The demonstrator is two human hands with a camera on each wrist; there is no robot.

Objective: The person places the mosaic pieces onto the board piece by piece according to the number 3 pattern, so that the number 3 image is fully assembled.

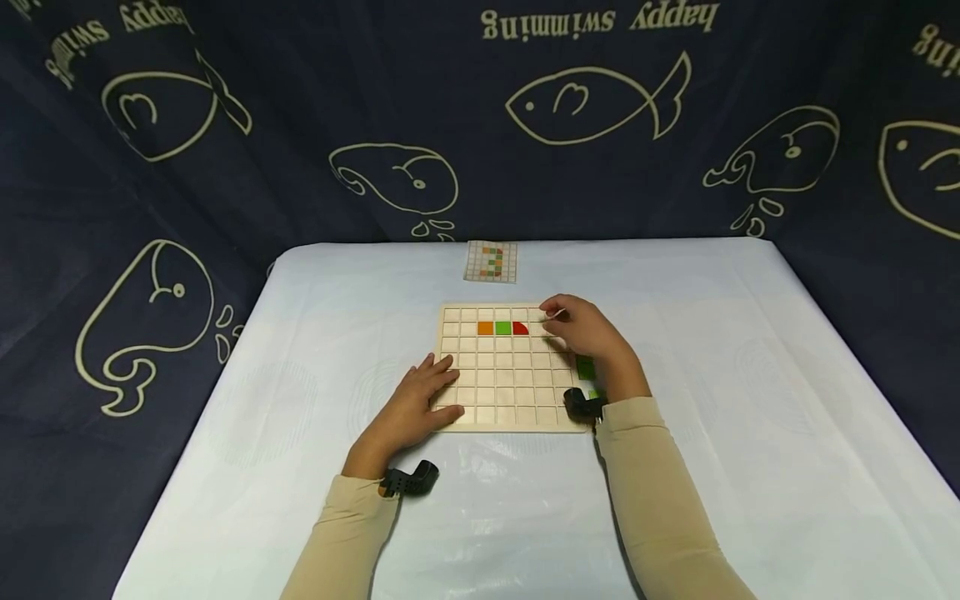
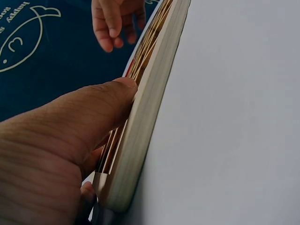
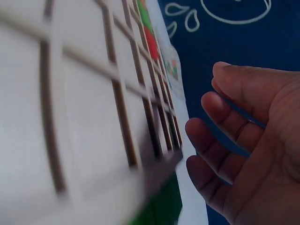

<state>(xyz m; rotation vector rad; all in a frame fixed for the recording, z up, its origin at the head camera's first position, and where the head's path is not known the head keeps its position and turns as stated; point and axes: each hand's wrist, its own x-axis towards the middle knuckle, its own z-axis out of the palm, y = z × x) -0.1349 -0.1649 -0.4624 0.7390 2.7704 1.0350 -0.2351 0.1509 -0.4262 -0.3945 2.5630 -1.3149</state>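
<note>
A pale wooden grid board [image 1: 508, 392] lies on the table, divided into square cells. In its second row from the far edge sit an orange square tile [image 1: 486, 328], a green square tile [image 1: 503, 328] and a red tile with one rounded corner [image 1: 521, 328], side by side. My left hand [image 1: 412, 408] rests on the board's left side with fingers spread; in the left wrist view its thumb [image 2: 101, 105] lies along the near rim. Over the board's far right part hovers my right hand [image 1: 588, 329], its fingers loosely bent and nothing visible between them in the right wrist view.
Beyond the board lies a small pattern card [image 1: 491, 262] printed with a coloured grid. Green pieces [image 1: 585, 367] are partly hidden under my right forearm, beside the board's right edge. A dark cloth [image 1: 300, 75] with fish drawings hangs behind the white-covered table [image 1: 750, 375].
</note>
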